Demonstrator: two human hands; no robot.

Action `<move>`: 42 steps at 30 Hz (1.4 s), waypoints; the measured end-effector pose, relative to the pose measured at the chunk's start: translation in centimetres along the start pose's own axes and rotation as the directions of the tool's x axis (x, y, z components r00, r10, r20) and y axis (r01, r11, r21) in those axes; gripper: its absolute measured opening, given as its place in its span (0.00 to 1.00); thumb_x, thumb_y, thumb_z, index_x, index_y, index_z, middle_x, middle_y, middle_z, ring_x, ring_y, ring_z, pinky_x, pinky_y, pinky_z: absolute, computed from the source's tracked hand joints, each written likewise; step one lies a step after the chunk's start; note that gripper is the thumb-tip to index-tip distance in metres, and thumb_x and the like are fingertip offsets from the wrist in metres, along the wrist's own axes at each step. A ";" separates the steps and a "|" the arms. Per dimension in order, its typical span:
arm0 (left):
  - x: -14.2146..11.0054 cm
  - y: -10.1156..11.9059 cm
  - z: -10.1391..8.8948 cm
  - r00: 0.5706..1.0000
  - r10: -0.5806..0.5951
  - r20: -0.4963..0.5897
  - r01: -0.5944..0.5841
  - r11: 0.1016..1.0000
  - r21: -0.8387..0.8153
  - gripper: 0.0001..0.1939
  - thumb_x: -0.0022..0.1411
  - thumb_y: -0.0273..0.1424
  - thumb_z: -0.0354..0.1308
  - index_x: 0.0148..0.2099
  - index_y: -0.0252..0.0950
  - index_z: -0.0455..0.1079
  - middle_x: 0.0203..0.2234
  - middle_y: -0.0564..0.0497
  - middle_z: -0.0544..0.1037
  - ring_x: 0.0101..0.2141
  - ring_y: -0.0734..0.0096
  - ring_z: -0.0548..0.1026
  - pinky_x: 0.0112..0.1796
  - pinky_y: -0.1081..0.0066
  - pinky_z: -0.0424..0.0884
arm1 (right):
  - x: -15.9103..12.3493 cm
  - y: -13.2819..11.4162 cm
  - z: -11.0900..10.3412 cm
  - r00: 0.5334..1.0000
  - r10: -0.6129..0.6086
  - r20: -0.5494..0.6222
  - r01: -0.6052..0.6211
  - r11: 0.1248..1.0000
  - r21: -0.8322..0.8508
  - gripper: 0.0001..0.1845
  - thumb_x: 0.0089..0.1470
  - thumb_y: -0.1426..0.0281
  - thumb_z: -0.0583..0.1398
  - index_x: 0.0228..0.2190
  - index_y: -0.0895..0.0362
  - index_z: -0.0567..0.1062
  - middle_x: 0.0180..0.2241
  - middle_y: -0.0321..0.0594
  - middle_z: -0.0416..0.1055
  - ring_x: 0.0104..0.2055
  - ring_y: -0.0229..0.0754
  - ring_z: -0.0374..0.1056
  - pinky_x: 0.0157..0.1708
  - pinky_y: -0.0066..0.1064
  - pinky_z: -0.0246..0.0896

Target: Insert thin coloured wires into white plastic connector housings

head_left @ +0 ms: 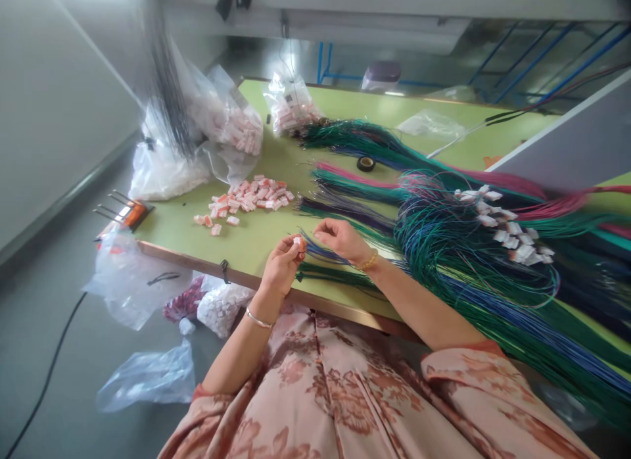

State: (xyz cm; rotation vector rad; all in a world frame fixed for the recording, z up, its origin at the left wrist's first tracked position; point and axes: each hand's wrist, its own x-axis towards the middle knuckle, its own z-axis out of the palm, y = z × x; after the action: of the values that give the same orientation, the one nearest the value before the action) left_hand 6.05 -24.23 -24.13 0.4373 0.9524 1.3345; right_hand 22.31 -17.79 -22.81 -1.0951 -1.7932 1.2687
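Note:
My left hand [280, 267] is at the table's front edge, thumb and fingers closed on a small white-and-orange plastic connector [298, 243]. Just right of it is my right hand [340, 239], its fingertips pinched together. Whatever the pinch holds, if anything, is too fine to make out. Below the right hand lie the ends of a bundle of blue wires [323, 250], with green wires [335, 273] nearer the edge. Beyond the left hand is a loose pile of similar connectors [256, 194].
Bundles of green wires [428, 242] spread across the right, with several white connectors [513, 232] on top. Behind stand plastic bags of connectors [241, 130] and a roll of black tape [365, 164]. An orange fixture with metal pins [132, 214] sits at the left corner.

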 end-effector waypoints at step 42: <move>0.0 -2.7 1.1 0.994 0.054 -0.092 -0.049 0.998 0.050 0.19 0.44 0.34 0.74 0.36 0.34 0.71 0.29 0.54 0.77 0.28 0.79 0.72 0.32 0.76 0.66 | -3.1 0.7 2.4 0.994 -0.053 -0.091 0.034 0.979 -0.202 0.11 0.50 0.63 0.59 0.23 0.58 0.70 0.20 0.33 0.67 0.21 0.31 0.56 0.23 0.24 0.51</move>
State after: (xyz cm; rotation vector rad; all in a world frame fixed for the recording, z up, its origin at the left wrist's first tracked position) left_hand 8.63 -24.61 -25.54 0.4414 1.0585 1.3909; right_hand 21.72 -21.39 -24.35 -1.1983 -1.8919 1.0092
